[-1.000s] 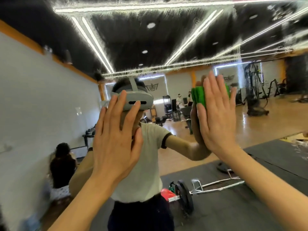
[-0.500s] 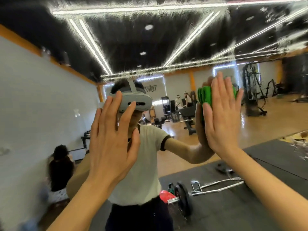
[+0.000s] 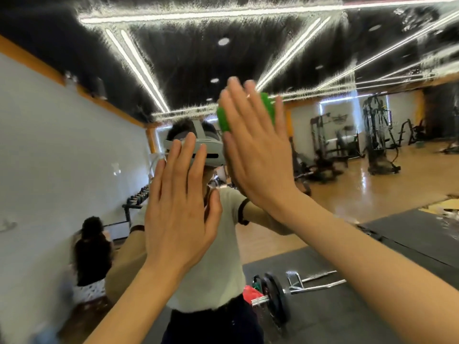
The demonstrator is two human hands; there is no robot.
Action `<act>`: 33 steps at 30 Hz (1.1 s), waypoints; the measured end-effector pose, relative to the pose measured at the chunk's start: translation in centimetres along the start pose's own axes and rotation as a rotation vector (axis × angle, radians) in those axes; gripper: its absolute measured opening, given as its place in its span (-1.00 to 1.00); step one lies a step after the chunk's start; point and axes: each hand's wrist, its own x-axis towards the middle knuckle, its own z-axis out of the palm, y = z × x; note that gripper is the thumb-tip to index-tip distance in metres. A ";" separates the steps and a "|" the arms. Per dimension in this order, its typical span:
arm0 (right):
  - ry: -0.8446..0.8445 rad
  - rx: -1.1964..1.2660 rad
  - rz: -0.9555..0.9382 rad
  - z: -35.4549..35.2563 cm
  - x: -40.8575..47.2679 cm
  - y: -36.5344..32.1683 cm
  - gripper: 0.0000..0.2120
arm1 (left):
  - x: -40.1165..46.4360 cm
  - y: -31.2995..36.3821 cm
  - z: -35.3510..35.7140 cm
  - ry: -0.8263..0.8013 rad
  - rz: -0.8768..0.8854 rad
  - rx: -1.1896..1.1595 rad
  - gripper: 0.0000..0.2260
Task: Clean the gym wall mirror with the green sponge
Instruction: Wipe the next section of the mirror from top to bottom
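Two bare hands are raised flat against the wall mirror. The right hand presses the green sponge to the glass with straight, spread fingers; the sponge shows as a bumpy green edge beside the thumb and between the fingertips, above the reflected head. The left hand lies lower with its fingers straight and close together, holding nothing, covering part of the reflected person's face.

No writing can be read; a dark emblem on the far reflected wall is too blurred to make out.

The glass carries streaky, frosted smears across its upper part, breaking the reflected ceiling light strips into ragged lines. In the reflection, a grey headset sits on the person's head above a pale short-sleeved shirt. A barbell with a black plate lies on dark rubber floor mats, weight machines stand on glossy wooden floor, and a dumbbell rack lines the white wall.
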 end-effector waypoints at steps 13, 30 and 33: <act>0.000 -0.004 0.080 0.1 0.3 -0.7 -0.49 | 0.0 0.0 0.3 0.005 -0.009 -0.006 -0.41; -0.119 0.005 -0.077 -0.8 -7.3 -2.7 -0.51 | 0.0 0.2 -0.2 0.010 -0.013 -0.083 -0.46; -0.151 -0.025 -0.155 -1.8 -7.7 0.5 -0.50 | 0.1 0.2 -0.4 0.002 -0.011 -0.094 -0.48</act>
